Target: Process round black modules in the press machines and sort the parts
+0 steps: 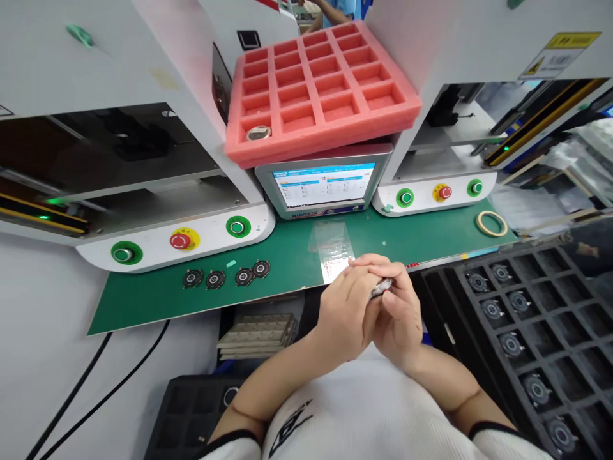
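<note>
My left hand (347,310) and my right hand (400,313) are together in front of my chest, close to the table's front edge. Between them they grip a silver-rimmed watch case (382,288); only part of its edge shows, and the fingers cover the rest. Just beyond my fingers a clear plastic sheet (332,246) lies on the green mat (287,252). To the left, several round black watch backs (215,279) with light rings at their centres rest on the mat.
A pink foam tray (316,144) with one round piece (259,133) leans above a screen (325,185). Machines with green buttons (238,227) and red stops (181,240) flank it. At right are a tape roll (491,223) and a black tray (541,313) holding several watch parts.
</note>
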`<state>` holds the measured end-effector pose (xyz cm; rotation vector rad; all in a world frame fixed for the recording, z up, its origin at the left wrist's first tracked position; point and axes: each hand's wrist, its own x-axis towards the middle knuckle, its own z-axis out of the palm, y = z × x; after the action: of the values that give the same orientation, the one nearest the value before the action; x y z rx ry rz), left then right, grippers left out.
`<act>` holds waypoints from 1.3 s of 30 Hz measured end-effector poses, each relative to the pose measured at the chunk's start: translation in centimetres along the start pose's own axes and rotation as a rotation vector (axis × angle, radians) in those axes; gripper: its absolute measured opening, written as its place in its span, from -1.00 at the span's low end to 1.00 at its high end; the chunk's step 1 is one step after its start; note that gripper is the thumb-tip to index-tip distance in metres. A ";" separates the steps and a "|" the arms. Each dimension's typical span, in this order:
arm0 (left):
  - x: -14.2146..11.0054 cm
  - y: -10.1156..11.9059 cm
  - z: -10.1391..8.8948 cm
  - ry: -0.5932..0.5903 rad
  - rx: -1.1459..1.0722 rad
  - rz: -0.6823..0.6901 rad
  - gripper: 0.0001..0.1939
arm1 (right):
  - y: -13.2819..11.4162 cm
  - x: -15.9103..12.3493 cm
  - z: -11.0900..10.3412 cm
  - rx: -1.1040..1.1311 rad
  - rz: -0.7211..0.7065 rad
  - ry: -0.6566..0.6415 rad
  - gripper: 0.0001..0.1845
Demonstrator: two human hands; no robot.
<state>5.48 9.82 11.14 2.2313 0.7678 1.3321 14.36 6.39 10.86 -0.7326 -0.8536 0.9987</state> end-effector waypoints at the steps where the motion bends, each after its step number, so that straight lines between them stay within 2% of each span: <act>1: -0.1 0.0 0.0 0.005 0.014 0.008 -0.80 | 0.1 0.0 0.2 0.002 -0.002 0.015 -0.79; 11: -0.2 -0.4 0.2 0.061 0.189 0.069 -0.81 | 0.4 0.2 1.6 0.160 0.112 0.158 -0.94; 15: -0.2 -0.4 0.1 0.043 0.247 0.097 -0.85 | 0.3 0.4 1.9 0.202 0.145 0.197 -0.93; 21: -0.4 -0.6 0.2 0.009 0.275 0.106 -0.86 | 0.1 0.5 2.1 0.172 0.207 0.274 -0.95; 23: -0.3 -0.6 0.2 0.021 0.238 0.095 -0.88 | -0.2 0.4 1.9 0.117 0.257 0.291 -0.88; 25: 0.0 -0.5 -0.2 0.012 0.072 -0.019 -0.87 | -0.7 0.3 1.5 0.041 0.286 0.230 -0.86; 27: 0.5 -0.2 -0.9 -0.046 -0.283 -0.256 -0.83 | -1.2 0.1 0.7 -0.100 0.202 0.105 -0.81; 29: 1.0 0.1 -1.7 -0.136 -0.714 -0.521 -0.75 | -1.6 0.0 -0.1 -0.302 -0.049 0.004 -0.52; 31: 1.3 0.5 -2.2 -0.229 -1.041 -0.706 -0.69 | -1.7 0.1 -0.8 -0.470 -0.315 -0.064 -0.32; 33: 1.4 0.8 -2.4 -0.292 -1.193 -0.804 -0.64 | -1.7 0.3 -1.3 -0.514 -0.432 -0.148 -0.23; 36: 1.3 1.1 -2.4 -0.334 -1.276 -0.873 -0.60 | -1.5 0.6 -1.9 -0.498 -0.441 -0.253 -0.16; 39: 1.1 1.2 -2.3 -0.351 -1.318 -0.899 -0.59 | -1.2 0.7 -2.4 -0.494 -0.439 -0.270 -0.13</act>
<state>4.15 9.85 13.65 0.8173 0.4127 0.5876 17.15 6.30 10.88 -0.7839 -1.4556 0.4961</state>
